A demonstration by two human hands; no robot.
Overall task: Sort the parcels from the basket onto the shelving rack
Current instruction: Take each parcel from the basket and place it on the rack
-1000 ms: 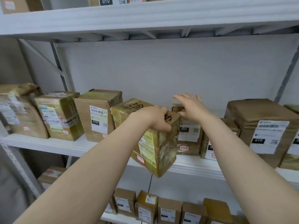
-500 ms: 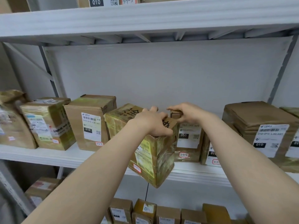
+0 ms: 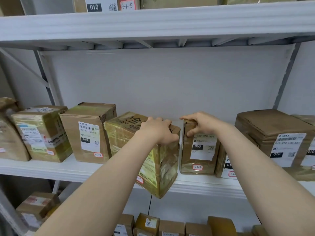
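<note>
- Far left on my feed, a glossy parcel [image 3: 40, 133] stands on the middle shelf [image 3: 51, 169] of the rack. A plain carton [image 3: 88, 132] labelled 010 stands just beside it to the right.
- Next is the tilted parcel [image 3: 153, 166], wrapped in yellowish tape. Its back end lies on the shelf close to the plain carton, and its lower front corner hangs out past the shelf's front edge.
- My left hand [image 3: 157, 132] grips that parcel at its top, fingers curled over the upper edge and thumb pressed on the near face.
- A narrow gap separates it from the narrow box [image 3: 198, 155], which stands upright on the same shelf and carries a white 060 label.
- My right hand [image 3: 202, 125] holds the narrow box by its top, fingers hooked over the far edge and thumb on the front.
- Another carton sits just beside that box, mostly hidden behind my right forearm.
- Far right, a big brown parcel [image 3: 271, 130] with a 010 label sits on the shelf.
- Below, a row of small boxes [image 3: 170, 227] lines the lower level.
</note>
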